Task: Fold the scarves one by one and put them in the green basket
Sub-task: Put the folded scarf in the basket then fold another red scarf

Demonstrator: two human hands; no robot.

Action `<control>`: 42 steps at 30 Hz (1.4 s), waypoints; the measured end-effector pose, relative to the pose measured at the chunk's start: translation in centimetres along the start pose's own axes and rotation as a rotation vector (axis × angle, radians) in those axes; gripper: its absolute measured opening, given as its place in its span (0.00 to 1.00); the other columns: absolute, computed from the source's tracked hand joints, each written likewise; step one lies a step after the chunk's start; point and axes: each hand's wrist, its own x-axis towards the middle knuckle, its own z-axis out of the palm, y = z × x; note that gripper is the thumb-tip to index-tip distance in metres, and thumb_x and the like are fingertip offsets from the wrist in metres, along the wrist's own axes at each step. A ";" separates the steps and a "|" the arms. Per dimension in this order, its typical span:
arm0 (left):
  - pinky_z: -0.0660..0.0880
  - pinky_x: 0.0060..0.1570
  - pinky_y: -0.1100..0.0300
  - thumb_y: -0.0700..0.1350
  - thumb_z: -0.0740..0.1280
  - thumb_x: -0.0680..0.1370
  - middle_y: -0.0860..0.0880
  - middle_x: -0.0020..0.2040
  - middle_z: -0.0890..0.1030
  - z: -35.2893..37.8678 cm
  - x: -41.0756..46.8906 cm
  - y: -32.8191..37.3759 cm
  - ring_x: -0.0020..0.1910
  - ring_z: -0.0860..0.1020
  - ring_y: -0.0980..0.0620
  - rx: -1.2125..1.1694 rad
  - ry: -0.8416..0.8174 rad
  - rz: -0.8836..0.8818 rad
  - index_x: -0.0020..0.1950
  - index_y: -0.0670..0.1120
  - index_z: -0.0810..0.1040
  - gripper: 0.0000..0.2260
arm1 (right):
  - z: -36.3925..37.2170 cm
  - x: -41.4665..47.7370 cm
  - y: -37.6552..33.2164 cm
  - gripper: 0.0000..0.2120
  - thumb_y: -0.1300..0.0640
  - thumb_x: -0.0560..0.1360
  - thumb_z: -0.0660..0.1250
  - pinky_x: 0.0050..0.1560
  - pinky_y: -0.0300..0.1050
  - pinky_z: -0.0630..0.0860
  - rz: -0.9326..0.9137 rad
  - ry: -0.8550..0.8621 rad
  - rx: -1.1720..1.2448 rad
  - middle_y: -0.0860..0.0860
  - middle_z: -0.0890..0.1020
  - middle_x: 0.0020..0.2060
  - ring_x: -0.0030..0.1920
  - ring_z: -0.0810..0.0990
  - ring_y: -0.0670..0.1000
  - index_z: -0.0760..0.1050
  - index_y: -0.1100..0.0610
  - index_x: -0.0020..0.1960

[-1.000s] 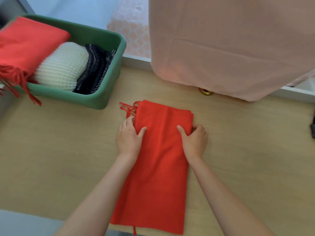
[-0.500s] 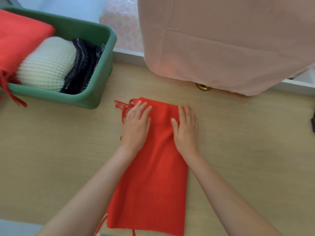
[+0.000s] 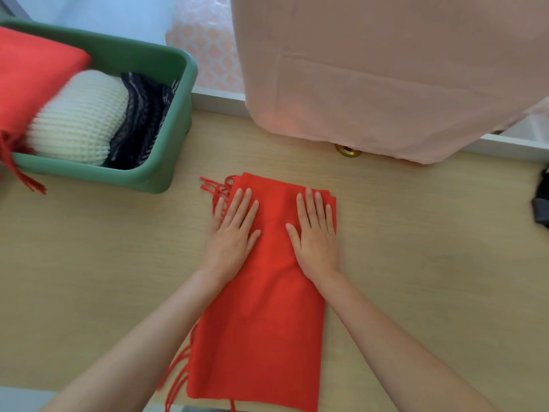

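A red scarf (image 3: 261,316) with fringed ends lies folded into a long strip on the wooden table, running from the near edge toward the middle. My left hand (image 3: 233,233) lies flat on its far left part, fingers straight. My right hand (image 3: 316,233) presses flat on its far right part in the same way. The green basket (image 3: 178,120) stands at the far left. Inside it are a folded red scarf (image 3: 32,81), a cream knitted scarf (image 3: 80,120) and a dark patterned scarf (image 3: 139,123).
A pale pink cloth (image 3: 386,69) hangs over the far side of the table (image 3: 89,257), with a small brass fitting (image 3: 347,151) under its hem. A dark object (image 3: 542,203) sits at the right edge. Bare wood lies left and right of the scarf.
Both hands went from gripping the scarf's side edges to lying flat on top of it, fingers stretched toward its far end. The view shifted slightly, showing fringe at the near end.
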 end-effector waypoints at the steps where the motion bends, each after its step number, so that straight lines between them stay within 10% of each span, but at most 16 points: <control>1: 0.47 0.75 0.47 0.51 0.54 0.80 0.44 0.77 0.60 -0.6 -1.8 0.7 0.77 0.54 0.48 -0.043 0.019 0.039 0.75 0.43 0.65 0.24 | -0.7 -1.8 -0.5 0.29 0.45 0.81 0.50 0.76 0.50 0.43 -0.023 0.009 0.046 0.54 0.51 0.77 0.77 0.46 0.52 0.51 0.57 0.78; 12: 0.53 0.73 0.51 0.59 0.50 0.82 0.49 0.79 0.55 -1.1 -16.8 -1.4 0.78 0.54 0.50 -0.121 -0.259 0.231 0.79 0.51 0.56 0.27 | -0.4 -18.3 -1.3 0.30 0.41 0.80 0.51 0.72 0.53 0.53 -0.106 -0.266 0.023 0.49 0.52 0.78 0.77 0.51 0.52 0.51 0.50 0.78; 22: 0.56 0.72 0.50 0.59 0.58 0.79 0.49 0.73 0.68 -3.6 -18.7 -1.1 0.74 0.62 0.49 -0.199 -0.210 0.387 0.72 0.50 0.70 0.24 | -4.5 -19.9 -0.7 0.33 0.36 0.79 0.51 0.73 0.41 0.32 -0.245 -0.484 0.212 0.39 0.34 0.75 0.74 0.32 0.42 0.39 0.44 0.77; 29: 0.61 0.68 0.56 0.65 0.60 0.74 0.54 0.69 0.72 -3.1 -21.3 -3.2 0.68 0.67 0.53 -0.269 -0.299 0.391 0.68 0.55 0.71 0.26 | -3.0 -24.8 1.2 0.29 0.43 0.76 0.62 0.73 0.47 0.56 -0.337 -0.345 0.238 0.47 0.58 0.76 0.76 0.57 0.49 0.63 0.53 0.74; 37: 0.73 0.57 0.62 0.40 0.58 0.75 0.53 0.61 0.75 -3.6 -19.9 -3.7 0.59 0.71 0.54 -0.357 -0.214 0.457 0.61 0.49 0.78 0.18 | -2.5 -24.4 1.3 0.14 0.56 0.78 0.60 0.68 0.45 0.68 -0.368 -0.102 0.256 0.50 0.73 0.68 0.70 0.68 0.47 0.78 0.58 0.60; 42: 0.74 0.51 0.63 0.41 0.60 0.76 0.54 0.54 0.75 -3.9 -19.2 -3.5 0.53 0.74 0.57 -0.462 -0.193 0.419 0.60 0.48 0.77 0.14 | -3.4 -23.7 0.6 0.13 0.57 0.76 0.60 0.63 0.37 0.72 -0.274 -0.092 0.343 0.48 0.79 0.61 0.64 0.75 0.43 0.77 0.55 0.58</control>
